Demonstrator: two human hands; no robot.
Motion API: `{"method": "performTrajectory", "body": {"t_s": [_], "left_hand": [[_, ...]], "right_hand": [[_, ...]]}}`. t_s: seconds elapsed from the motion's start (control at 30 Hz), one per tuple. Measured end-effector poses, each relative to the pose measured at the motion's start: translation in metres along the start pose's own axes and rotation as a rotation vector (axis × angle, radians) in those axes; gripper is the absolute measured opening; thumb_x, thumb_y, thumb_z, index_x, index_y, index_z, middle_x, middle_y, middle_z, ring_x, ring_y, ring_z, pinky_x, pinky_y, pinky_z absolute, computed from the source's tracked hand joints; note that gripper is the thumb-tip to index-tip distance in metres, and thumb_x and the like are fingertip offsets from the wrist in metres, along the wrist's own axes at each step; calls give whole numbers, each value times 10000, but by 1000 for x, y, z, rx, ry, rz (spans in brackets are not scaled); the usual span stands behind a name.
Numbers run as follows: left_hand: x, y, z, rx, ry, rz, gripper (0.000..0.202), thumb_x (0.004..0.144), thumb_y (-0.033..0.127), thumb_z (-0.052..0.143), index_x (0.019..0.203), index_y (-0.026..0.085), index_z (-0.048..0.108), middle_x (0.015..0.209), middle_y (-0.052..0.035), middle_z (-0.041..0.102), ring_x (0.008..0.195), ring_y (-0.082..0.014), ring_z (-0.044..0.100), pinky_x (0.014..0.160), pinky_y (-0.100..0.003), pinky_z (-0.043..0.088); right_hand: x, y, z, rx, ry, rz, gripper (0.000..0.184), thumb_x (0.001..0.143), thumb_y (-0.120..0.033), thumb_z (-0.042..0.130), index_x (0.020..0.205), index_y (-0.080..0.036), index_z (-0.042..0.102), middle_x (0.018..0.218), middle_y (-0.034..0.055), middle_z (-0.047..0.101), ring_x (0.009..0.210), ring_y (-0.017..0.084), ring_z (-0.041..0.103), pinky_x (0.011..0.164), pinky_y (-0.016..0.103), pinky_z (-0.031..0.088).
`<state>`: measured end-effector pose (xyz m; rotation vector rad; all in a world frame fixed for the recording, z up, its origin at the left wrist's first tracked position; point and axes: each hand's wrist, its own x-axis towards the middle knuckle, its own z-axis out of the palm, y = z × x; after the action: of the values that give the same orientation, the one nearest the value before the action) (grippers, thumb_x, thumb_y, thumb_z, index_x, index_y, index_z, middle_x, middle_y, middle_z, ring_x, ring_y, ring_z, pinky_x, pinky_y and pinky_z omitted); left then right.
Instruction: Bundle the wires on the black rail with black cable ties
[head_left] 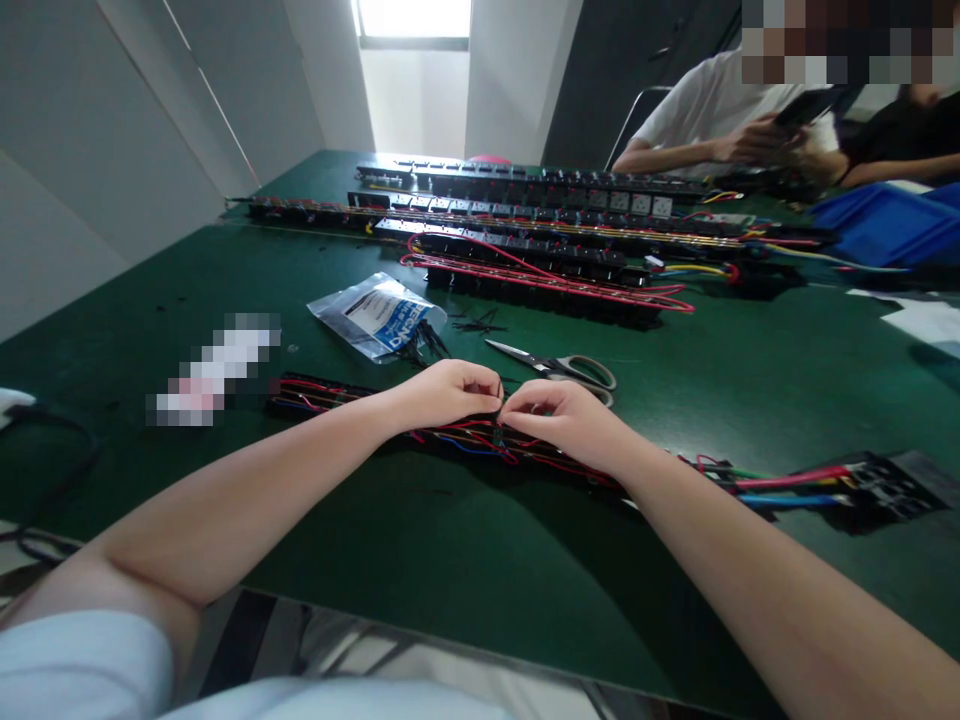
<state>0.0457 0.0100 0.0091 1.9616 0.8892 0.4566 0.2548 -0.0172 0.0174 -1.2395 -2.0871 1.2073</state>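
Head view: wired bar [461,437] lies lengthwise on the green table [480,530], set in from and roughly along the near edge; thick red and blue leads [795,490] at its end toward the right edge. Left hand [454,390] and right hand [566,415] meet over mid-bar, fingertips pinched on a thin black strip [500,405]; exact grip too small to read. Scissors [551,364] just past the bar, toward the far edge. Plastic bag [379,315] left of those, black ties [425,343] at its mouth. More bars [525,260] along the far edge, blue bin [889,222] by the far right corner.
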Motion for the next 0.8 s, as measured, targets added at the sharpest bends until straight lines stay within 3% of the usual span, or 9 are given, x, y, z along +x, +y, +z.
{"method": "performTrajectory", "body": {"t_s": [0.63,0.8], "left_hand": [[-2,5,1,36,1,-10,170,875,294,561,829,160,656,779,21,627,776,-128,561,735,-243,415],[-2,8,-20,56,-36,18,180,894,313,572,991,186,656,901,10,679,818,-129,614,759,-239,469]], "right_hand": [[1,3,-1,14,-44,22,210,832,-369,651,834,-171,721,784,15,681,695,147,580,674,287,441],[1,6,-1,61,-64,46,218,855,-383,628,843,-175,691,756,1,643,683,138,559,643,276,420]]}}
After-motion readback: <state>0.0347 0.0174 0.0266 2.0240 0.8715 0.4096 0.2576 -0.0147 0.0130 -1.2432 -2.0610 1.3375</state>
